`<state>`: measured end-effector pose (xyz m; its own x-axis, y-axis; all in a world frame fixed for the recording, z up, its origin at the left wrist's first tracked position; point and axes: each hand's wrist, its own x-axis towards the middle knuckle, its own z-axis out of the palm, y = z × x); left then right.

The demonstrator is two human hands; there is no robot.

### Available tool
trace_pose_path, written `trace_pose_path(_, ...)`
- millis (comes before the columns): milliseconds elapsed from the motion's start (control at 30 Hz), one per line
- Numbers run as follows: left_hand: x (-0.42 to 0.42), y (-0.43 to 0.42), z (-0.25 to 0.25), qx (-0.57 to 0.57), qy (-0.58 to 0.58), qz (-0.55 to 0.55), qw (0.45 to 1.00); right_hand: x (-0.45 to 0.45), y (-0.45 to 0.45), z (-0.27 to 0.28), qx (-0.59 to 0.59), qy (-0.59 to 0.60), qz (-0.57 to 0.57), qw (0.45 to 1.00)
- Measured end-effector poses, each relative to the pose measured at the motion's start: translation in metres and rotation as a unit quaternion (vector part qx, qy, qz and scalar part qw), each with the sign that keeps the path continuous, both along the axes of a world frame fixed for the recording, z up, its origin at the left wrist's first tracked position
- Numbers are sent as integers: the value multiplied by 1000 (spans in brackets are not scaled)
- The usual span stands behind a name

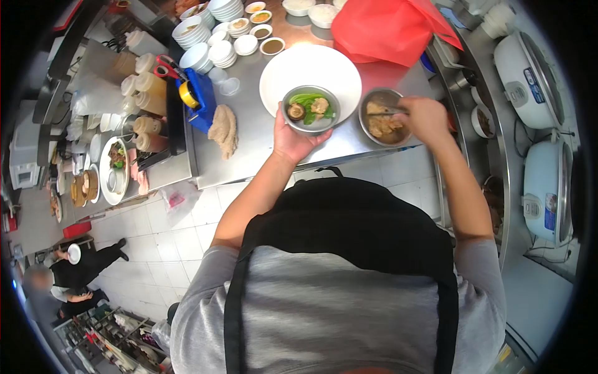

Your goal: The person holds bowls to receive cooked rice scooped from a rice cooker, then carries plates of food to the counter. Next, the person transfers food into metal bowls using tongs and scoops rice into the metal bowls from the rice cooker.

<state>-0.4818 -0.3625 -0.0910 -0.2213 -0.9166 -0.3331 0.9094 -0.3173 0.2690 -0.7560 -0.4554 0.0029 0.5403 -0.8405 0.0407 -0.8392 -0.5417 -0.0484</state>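
My left hand (299, 142) holds a small metal bowl (337, 106) from below and the side, over the near edge of a large white plate (271, 71). Green leaves (303, 100), a mushroom and a pale lump of food lie inside this bowl. To the right, a second metal bowl (366, 132) stands on the steel counter with brown chunks of food (383, 126) in it. My right hand (425, 117) is closed around a utensil (385, 113) whose end reaches into that second bowl; its tip is hidden among the food.
A red bag (386, 31) lies behind the bowls. Stacked white dishes (190, 32), a blue tape dispenser (200, 93) and a cloth (223, 129) are to the left. Rice cookers (532, 81) stand at the right. Another person (75, 274) is at the far lower left.
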Motion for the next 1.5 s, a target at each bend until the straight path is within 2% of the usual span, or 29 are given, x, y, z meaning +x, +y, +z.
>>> trace_pose_path(100,-2,1,2,-12,5,10,1000,10,14,47,39,-132,-47,989)
trace_pose_path(167,-4,0,0,-22,14,-3,1000,27,21,56,105,-228,18,968)
trace_pose_path(267,-9,0,6,-36,29,-5,999,63,27,30,107,-207,129,964)
trace_pose_path(400,-6,-2,-3,-42,54,-18,997,76,33,35,187,-315,57,929)
trace_pose_path(500,-1,-1,-5,-23,27,-4,999,32,16,59,191,-234,-3,953)
trace_pose_path(533,0,0,-3,-22,15,-1,1000,21,11,64,187,-122,-41,974)
trace_pose_path(633,-1,0,-2,-10,4,6,1000,-3,0,21,154,26,-86,984)
trace_pose_path(733,-3,0,0,-9,-3,3,1000,10,13,-16,115,56,-105,986)
trace_pose_path(833,-5,2,5,-9,-8,8,1000,3,11,-16,141,39,-120,982)
trace_pose_path(867,-4,1,2,-20,-5,3,1000,-5,9,-14,114,21,-111,987)
trace_pose_path(967,-6,1,3,-15,6,14,1000,0,19,40,162,-102,-147,971)
trace_pose_path(1067,-8,0,1,-21,7,7,1000,17,28,53,192,-244,-41,950)
trace_pose_path(1167,-10,-1,1,-47,-3,-9,999,41,36,52,131,-213,27,968)
trace_pose_path(1300,-12,-1,6,-10,-25,-1,1000,18,21,57,175,-264,-50,947)
trace_pose_path(1333,-13,-1,6,-4,-22,2,1000,6,10,50,131,-228,-66,963)
trace_pose_path(1433,-16,-2,4,-4,-7,1,1000,-28,-22,16,89,-14,-159,983)
trace_pose_path(1500,-17,-3,5,-14,-17,-4,1000,-29,-32,-3,129,51,-212,967)
